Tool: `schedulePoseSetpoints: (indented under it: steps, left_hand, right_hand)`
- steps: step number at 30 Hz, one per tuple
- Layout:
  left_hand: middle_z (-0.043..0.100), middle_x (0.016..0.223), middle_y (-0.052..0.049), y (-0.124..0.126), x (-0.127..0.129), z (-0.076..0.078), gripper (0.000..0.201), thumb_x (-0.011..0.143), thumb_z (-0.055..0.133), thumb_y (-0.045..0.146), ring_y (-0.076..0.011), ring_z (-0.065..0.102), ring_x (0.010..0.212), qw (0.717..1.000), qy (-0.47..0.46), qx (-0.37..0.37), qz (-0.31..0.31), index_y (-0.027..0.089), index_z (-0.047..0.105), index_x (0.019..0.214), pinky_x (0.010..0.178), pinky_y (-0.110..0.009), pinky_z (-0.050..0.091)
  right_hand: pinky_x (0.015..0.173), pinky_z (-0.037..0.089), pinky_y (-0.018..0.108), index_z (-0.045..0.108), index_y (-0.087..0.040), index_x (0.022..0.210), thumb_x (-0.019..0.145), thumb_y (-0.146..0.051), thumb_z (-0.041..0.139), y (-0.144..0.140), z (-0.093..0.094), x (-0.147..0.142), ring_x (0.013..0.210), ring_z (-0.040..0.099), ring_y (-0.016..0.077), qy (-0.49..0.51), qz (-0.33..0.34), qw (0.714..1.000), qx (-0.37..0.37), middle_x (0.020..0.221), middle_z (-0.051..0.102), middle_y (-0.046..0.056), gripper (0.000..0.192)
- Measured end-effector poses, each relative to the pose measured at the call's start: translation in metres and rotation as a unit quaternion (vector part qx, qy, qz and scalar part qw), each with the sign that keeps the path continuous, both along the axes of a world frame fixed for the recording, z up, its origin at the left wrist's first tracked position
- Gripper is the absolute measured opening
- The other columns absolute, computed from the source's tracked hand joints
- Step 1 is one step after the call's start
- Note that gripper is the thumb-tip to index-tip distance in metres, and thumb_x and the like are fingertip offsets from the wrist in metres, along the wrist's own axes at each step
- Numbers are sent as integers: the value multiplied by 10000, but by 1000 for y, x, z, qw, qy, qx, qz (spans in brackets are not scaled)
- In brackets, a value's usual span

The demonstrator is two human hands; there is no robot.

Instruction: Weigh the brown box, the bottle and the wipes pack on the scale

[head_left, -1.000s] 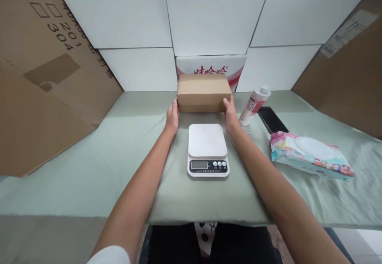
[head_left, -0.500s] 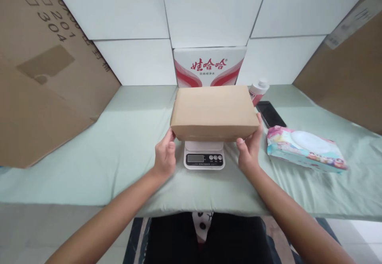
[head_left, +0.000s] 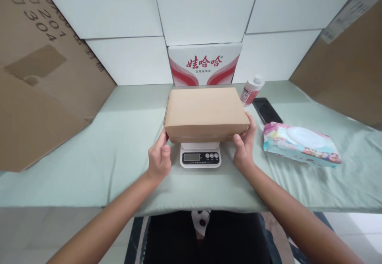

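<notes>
A closed brown cardboard box (head_left: 205, 107) sits level over a white digital kitchen scale (head_left: 200, 156) and hides the scale's upper part. Whether the box rests fully on the scale I cannot tell. My left hand (head_left: 160, 154) grips the box's near left corner, its fingers partly hidden beside and under the edge. At the near right corner, my right hand (head_left: 245, 142) holds the box with the thumb on the front face and the fingers along the side. The scale's dark panel with its display and round buttons faces me.
Behind the box stands a white and red carton (head_left: 205, 63). To the right are a white and red bottle (head_left: 252, 90), a black phone (head_left: 266, 110) and a pack of wet wipes (head_left: 301, 142). Large cardboard sheets (head_left: 44, 97) flank the green cloth (head_left: 134, 117) on both sides.
The box appears slightly lower against the carton behind it, and more of the bottle shows. The whole view has shifted a little. Both hands keep their hold on the corners.
</notes>
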State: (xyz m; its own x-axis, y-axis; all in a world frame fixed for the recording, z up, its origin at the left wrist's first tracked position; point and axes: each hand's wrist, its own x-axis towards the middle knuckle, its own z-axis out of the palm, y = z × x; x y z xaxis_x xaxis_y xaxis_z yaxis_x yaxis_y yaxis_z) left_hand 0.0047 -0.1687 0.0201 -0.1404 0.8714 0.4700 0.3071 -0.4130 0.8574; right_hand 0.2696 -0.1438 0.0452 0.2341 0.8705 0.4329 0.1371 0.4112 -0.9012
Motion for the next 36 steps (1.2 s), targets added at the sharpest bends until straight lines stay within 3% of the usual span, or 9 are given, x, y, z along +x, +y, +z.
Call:
schedulePoseSetpoints:
  steps: [5, 10, 14, 20, 25, 28, 32, 36]
  left_hand:
    - [691, 1477, -195, 2, -1, 1, 888, 1013, 352, 800, -340, 630, 1439, 1000, 1, -10, 29, 144, 553, 1576, 1200, -438, 527]
    - [643, 1552, -173, 4, -2, 5, 823, 1039, 376, 750, -335, 603, 1475, 999, -15, 15, 41, 158, 559, 1580, 1247, -445, 504]
    - [592, 1609, -159, 9, -4, 11, 790, 1040, 409, 738, -336, 564, 1515, 996, -66, 0, 55, 189, 553, 1590, 1271, -477, 495]
    - [672, 1519, -156, 11, -5, 13, 768, 1032, 431, 740, -328, 638, 1439, 994, -90, -2, 55, 187, 617, 1531, 1222, -500, 550]
    - [771, 1364, -124, 9, -6, 11, 726, 1044, 407, 727, -310, 724, 1303, 997, -48, -14, 58, 185, 717, 1416, 1156, -474, 602]
    - [788, 1328, -117, 9, -6, 12, 705, 1053, 404, 710, -304, 739, 1267, 998, -44, -18, 43, 186, 744, 1379, 1128, -461, 616]
    - [776, 1353, -133, 16, -9, 26, 702, 1023, 475, 728, -318, 724, 1304, 995, -97, -14, 18, 182, 743, 1374, 1127, -464, 609]
    - [695, 1497, -129, 52, -16, 58, 853, 950, 408, 879, -343, 610, 1469, 988, -148, -7, -30, 238, 705, 1428, 1268, -510, 474]
  right_hand:
    - [1267, 417, 551, 405, -376, 1612, 946, -660, 595, -1, -3, 1, 1565, 419, 353, -18, 3, 1000, 11, 1687, 421, 50, 749]
    - [1190, 482, 542, 398, -372, 1629, 947, -695, 541, 2, -1, 8, 1425, 531, 341, -38, -40, 998, 11, 1528, 535, 86, 768]
    - [1177, 489, 538, 411, -381, 1629, 978, -668, 529, 3, 1, 11, 1395, 557, 337, -45, -36, 998, 27, 1502, 563, 80, 722]
    - [1203, 480, 549, 475, -357, 1609, 974, -690, 531, 1, 4, 9, 1538, 450, 377, -54, -29, 998, 11, 1690, 456, 51, 719]
    - [1270, 422, 569, 437, -357, 1636, 996, -668, 506, 0, 7, 7, 1588, 401, 359, -71, -18, 997, 4, 1718, 432, 34, 715]
    - [1257, 449, 551, 451, -339, 1636, 998, -661, 515, -1, 8, 6, 1598, 393, 356, -75, -26, 997, 6, 1725, 429, 41, 718]
    - [1234, 478, 562, 419, -379, 1654, 1019, -637, 502, 3, 15, 11, 1576, 435, 350, -78, -5, 997, 26, 1721, 444, 18, 690]
    - [1218, 493, 595, 269, -469, 1696, 1027, -676, 477, 36, 29, 13, 1555, 462, 339, -115, 51, 990, 71, 1764, 358, -15, 731]
